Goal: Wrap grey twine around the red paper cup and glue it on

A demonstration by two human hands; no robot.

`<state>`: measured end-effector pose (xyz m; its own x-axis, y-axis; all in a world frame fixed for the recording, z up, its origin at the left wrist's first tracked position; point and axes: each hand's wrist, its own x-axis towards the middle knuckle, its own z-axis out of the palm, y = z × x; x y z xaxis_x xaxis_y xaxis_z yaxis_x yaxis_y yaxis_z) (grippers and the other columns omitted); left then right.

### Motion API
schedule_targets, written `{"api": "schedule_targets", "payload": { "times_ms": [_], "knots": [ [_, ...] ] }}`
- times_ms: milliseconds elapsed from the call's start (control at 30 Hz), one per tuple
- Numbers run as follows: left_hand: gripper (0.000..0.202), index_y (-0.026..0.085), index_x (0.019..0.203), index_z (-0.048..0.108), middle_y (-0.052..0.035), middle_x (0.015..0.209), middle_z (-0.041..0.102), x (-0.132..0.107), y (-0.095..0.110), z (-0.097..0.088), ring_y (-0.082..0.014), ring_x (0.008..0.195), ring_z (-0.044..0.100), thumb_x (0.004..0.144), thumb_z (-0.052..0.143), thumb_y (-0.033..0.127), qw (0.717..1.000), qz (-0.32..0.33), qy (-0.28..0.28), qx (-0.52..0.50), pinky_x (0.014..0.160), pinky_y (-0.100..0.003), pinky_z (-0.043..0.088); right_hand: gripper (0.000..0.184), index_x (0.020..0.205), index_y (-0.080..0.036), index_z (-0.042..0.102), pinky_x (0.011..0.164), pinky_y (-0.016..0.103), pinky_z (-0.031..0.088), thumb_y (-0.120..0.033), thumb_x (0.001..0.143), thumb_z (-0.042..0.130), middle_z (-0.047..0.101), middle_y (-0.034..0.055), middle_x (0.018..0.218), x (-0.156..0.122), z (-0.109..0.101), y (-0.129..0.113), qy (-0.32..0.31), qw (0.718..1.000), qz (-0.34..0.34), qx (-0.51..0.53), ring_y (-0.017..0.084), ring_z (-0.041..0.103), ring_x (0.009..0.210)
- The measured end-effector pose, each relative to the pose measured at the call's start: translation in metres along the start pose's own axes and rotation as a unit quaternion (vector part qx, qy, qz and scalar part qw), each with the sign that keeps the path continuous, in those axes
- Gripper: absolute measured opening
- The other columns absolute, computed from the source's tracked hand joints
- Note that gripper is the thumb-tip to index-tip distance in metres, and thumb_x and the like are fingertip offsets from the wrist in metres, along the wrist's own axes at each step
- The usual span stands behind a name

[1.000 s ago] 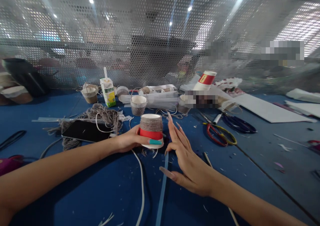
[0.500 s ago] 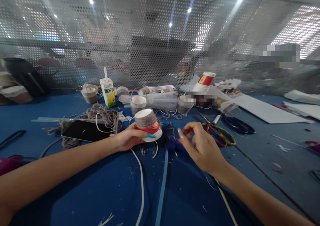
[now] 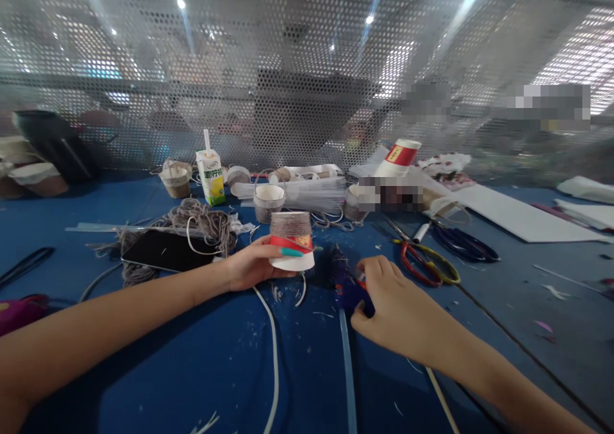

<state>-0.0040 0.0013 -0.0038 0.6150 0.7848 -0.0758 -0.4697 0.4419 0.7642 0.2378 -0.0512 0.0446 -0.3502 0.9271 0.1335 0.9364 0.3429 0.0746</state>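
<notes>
My left hand [image 3: 254, 264] is closed round a paper cup [image 3: 291, 245], held bottom up above the table. Grey cord winds round the cup's upper part; below it show a red band and white paper. My right hand [image 3: 388, 296] has its fingers bent round the handle of a blue hot glue gun [image 3: 348, 284], whose nozzle points away from me. From the gun's back end a long translucent glue stick [image 3: 348, 370] runs toward me. The palm side of the right hand is hidden.
Behind the cup stand cord-wrapped cups [image 3: 268, 202] and a drink carton [image 3: 211, 178]. A phone [image 3: 167, 252] lies beside tangled grey cord [image 3: 206, 220]. Scissors [image 3: 426, 264] are right of the glue gun. A perforated metal screen [image 3: 297, 50] closes off the back.
My right hand has come down onto the glue gun's handle and the gun has shifted right. The cup in my left hand has tilted, so its side faces me more.
</notes>
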Motion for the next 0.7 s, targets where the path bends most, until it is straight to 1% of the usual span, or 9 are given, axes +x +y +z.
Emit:
{"api": "schedule_targets", "payload": {
  "times_ms": [100, 233, 367, 467, 533, 600, 700],
  "knots": [
    [0.047, 0.015, 0.103, 0.067, -0.0065, 0.097, 0.072, 0.0, 0.0, -0.004, -0.0186, 0.091, 0.064, 0.06, 0.081, 0.028, 1.0, -0.007, -0.014, -0.017, 0.088, -0.036, 0.046, 0.019, 0.079, -0.016, 0.049, 0.065, 0.04, 0.052, -0.017, 0.06, 0.052, 0.054, 0.0124, 0.084, -0.002, -0.002, -0.007, -0.011, 1.0, -0.007, -0.022, 0.027, 0.058, 0.079],
    [0.054, 0.015, 0.105, 0.066, -0.007, 0.098, 0.071, 0.0, 0.0, -0.004, -0.0186, 0.09, 0.064, 0.055, 0.085, 0.027, 1.0, -0.003, -0.012, 0.0, 0.085, -0.035, 0.046, 0.018, 0.075, -0.016, 0.047, 0.067, 0.039, 0.049, -0.015, 0.058, 0.054, 0.053, 0.0119, 0.083, -0.003, -0.001, -0.01, -0.022, 0.999, -0.014, -0.031, 0.028, 0.056, 0.081],
    [0.057, 0.016, 0.102, 0.066, -0.0058, 0.094, 0.071, -0.001, -0.001, -0.003, -0.0178, 0.087, 0.064, 0.051, 0.088, 0.026, 1.0, 0.009, 0.001, 0.021, 0.082, -0.033, 0.046, 0.018, 0.07, -0.019, 0.042, 0.061, 0.033, 0.046, -0.012, 0.059, 0.054, 0.053, 0.0092, 0.077, 0.002, 0.0, -0.011, -0.048, 0.999, 0.004, 0.002, 0.024, 0.057, 0.074],
    [0.054, 0.015, 0.103, 0.066, -0.0067, 0.098, 0.07, -0.002, -0.001, -0.001, -0.0177, 0.089, 0.064, 0.054, 0.087, 0.027, 1.0, 0.007, 0.006, 0.022, 0.084, -0.033, 0.045, 0.018, 0.071, -0.02, 0.04, 0.064, 0.033, 0.045, -0.012, 0.063, 0.054, 0.055, 0.0093, 0.079, 0.007, 0.001, -0.01, -0.049, 0.998, 0.02, 0.037, 0.024, 0.059, 0.074],
    [0.054, 0.015, 0.103, 0.066, -0.007, 0.099, 0.07, -0.002, 0.0, 0.001, -0.0179, 0.09, 0.064, 0.054, 0.086, 0.026, 1.0, 0.005, 0.01, 0.021, 0.085, -0.033, 0.045, 0.013, 0.075, -0.02, 0.041, 0.062, 0.033, 0.043, -0.016, 0.07, 0.051, 0.057, 0.0095, 0.08, 0.01, 0.003, -0.005, -0.025, 0.997, 0.028, 0.067, 0.023, 0.059, 0.069],
    [0.054, 0.015, 0.101, 0.068, -0.0061, 0.096, 0.071, -0.002, 0.001, 0.003, -0.0178, 0.091, 0.064, 0.051, 0.087, 0.025, 1.0, -0.001, 0.013, 0.019, 0.086, -0.033, 0.045, 0.007, 0.078, -0.021, 0.04, 0.056, 0.032, 0.04, -0.02, 0.074, 0.046, 0.058, 0.0083, 0.078, 0.013, 0.008, 0.001, 0.01, 0.994, 0.035, 0.104, 0.021, 0.058, 0.062],
    [0.052, 0.015, 0.094, 0.07, -0.0041, 0.088, 0.072, -0.002, 0.002, 0.004, -0.0169, 0.086, 0.064, 0.046, 0.089, 0.026, 1.0, -0.016, 0.018, 0.011, 0.084, -0.032, 0.045, 0.007, 0.078, -0.022, 0.04, 0.055, 0.03, 0.04, -0.022, 0.073, 0.044, 0.059, 0.0052, 0.074, 0.015, 0.018, 0.01, 0.084, 0.984, 0.025, 0.153, 0.019, 0.057, 0.061]
  ]
}}
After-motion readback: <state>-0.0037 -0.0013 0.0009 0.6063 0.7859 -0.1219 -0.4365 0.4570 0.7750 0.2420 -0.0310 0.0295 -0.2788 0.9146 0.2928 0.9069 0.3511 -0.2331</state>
